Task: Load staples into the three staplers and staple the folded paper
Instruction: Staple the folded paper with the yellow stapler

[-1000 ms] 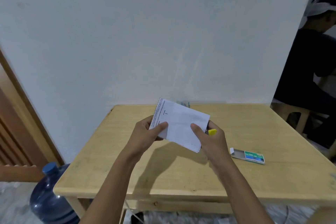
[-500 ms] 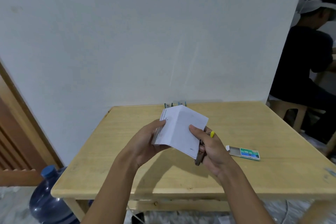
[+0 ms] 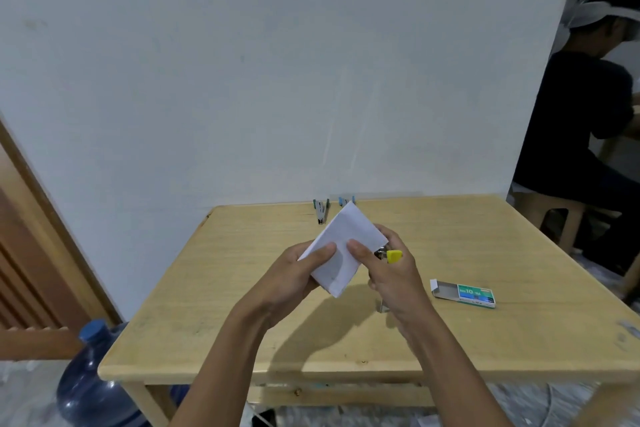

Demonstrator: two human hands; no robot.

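Both my hands hold a folded white paper (image 3: 346,239) above the middle of the wooden table (image 3: 450,340). My left hand (image 3: 298,274) pinches its left side with the thumb on top. My right hand (image 3: 391,274) presses its thumb on the paper's right side while its fingers curl round a small stapler with a yellow end (image 3: 394,256); most of that stapler is hidden in the palm. Two more small staplers lie at the table's far edge by the wall, a green-ended stapler (image 3: 321,210) and a blue-ended stapler (image 3: 344,200) partly behind the paper.
An open green staple box (image 3: 465,293) lies on the table right of my right hand. A blue water jug (image 3: 91,381) stands on the floor at the table's left front corner. A person in dark clothes (image 3: 581,135) sits at the far right. A wooden door frame (image 3: 41,225) is on the left.
The paper has been folded smaller and turned, with my two thumbs now close together on its top. The yellow-ended stapler stays in my right hand.
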